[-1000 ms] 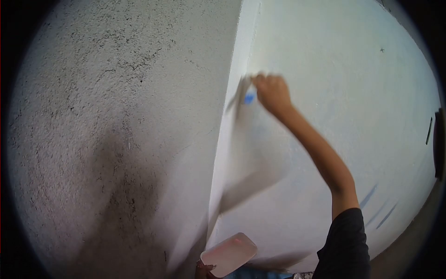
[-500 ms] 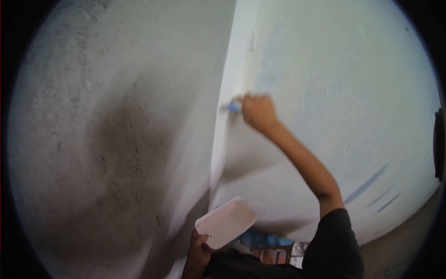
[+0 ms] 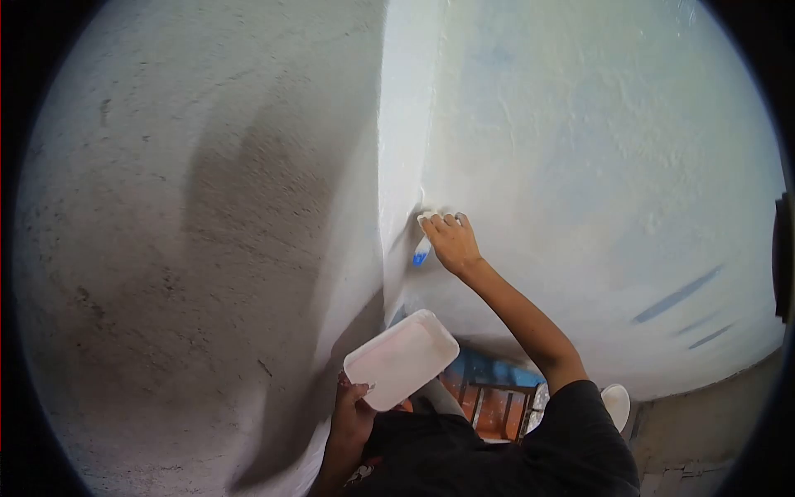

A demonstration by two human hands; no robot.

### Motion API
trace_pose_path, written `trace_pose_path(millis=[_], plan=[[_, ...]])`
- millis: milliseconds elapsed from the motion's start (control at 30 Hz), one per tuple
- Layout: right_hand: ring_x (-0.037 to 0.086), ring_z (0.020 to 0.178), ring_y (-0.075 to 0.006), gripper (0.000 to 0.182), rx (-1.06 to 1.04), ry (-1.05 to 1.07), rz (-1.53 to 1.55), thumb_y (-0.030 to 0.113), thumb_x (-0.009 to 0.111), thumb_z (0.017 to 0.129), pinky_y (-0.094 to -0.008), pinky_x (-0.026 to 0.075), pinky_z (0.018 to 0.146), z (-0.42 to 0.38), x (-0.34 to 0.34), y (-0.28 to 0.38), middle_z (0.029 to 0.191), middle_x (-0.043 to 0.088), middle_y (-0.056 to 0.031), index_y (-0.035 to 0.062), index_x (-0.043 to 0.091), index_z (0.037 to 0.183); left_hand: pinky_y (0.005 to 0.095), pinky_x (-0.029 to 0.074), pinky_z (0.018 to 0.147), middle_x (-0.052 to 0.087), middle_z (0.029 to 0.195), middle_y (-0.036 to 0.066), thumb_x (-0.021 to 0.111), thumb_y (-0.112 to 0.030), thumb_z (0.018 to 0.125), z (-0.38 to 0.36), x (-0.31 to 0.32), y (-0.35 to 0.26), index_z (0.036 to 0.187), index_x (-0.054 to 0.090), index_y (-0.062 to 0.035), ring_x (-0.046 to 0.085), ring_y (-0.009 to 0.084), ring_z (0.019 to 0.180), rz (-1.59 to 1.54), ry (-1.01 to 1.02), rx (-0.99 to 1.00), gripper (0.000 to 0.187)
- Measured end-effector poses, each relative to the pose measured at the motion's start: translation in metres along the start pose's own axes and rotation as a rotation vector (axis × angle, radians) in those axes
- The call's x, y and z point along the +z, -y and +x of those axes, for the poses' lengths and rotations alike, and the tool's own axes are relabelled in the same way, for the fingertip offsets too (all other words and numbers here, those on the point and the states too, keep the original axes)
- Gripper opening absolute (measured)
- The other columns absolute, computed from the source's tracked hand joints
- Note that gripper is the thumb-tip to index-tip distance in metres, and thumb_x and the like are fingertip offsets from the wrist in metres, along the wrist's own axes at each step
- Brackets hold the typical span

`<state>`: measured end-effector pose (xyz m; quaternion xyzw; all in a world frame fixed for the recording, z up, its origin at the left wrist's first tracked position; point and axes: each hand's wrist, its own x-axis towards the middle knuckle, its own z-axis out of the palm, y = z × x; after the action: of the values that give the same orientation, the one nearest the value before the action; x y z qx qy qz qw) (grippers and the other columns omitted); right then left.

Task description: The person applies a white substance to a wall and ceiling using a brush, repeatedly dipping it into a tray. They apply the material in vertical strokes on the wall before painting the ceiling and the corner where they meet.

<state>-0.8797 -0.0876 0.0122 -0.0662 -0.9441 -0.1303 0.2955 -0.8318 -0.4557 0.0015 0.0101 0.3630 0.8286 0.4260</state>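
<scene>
My right hand (image 3: 451, 242) is closed round a paintbrush (image 3: 421, 248), whose blue-tipped handle points down. The bristle end is up against the pale wall (image 3: 580, 190), just right of the white corner strip (image 3: 406, 108). Lower down, my left hand (image 3: 354, 410) grips the near left edge of a shallow white tray (image 3: 402, 358), its thumb over the rim. The tray is tilted and has a whitish, faintly pink inside.
A rough grey wall (image 3: 166, 248) with dark shadows fills the left side. Below are a wooden frame (image 3: 507, 406) with orange behind it, a blue surface (image 3: 489, 366) and a white round object (image 3: 616, 406). Blue-grey streaks (image 3: 679, 296) mark the right wall.
My right hand has moved lower with the brush, whose blue end now points down. The tray sits slightly higher in view, and more of the wooden frame and the white round object shows.
</scene>
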Motion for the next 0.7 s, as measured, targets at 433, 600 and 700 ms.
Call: trace_pose_path(millis=[433,600,700], plan=[[0.059,0.095,-0.011,0.031,1.091,-0.2,1.35,0.01,0.069,0.092,-0.0265,0.048,0.084,-0.119,-0.169,0.114,0.104,0.066,-0.0053,-0.006,0.063,0.118,0.0386,0.048,0.101,0.059,0.123,0.012,0.056,-0.004,0.073,-0.004,-0.008,0.001,0.136,0.043,0.001,0.058,0.023,0.117,0.07,-0.037,-0.019,0.064],[0.06,0.091,-0.0123,0.029,1.16,0.061,1.15,0.01,0.072,0.088,-0.0277,0.048,0.079,-0.132,-0.204,0.15,0.096,0.068,-0.0073,-0.004,0.066,0.112,0.0378,0.043,0.106,0.056,0.127,0.012,0.058,-0.006,0.073,-0.01,-0.009,-0.012,0.137,0.042,0.0001,0.055,0.0221,0.122,0.13,0.027,-0.137,0.066],[0.066,0.082,-0.0188,0.029,1.038,0.132,0.86,0.014,0.073,0.083,-0.0316,0.051,0.072,-0.134,-0.206,0.162,0.089,0.07,-0.0125,-0.0022,0.069,0.107,0.0365,0.042,0.106,0.056,0.126,0.011,0.059,-0.007,0.073,-0.009,-0.006,-0.009,0.137,0.041,-0.0005,0.054,0.0212,0.122,0.142,0.076,-0.14,0.067]])
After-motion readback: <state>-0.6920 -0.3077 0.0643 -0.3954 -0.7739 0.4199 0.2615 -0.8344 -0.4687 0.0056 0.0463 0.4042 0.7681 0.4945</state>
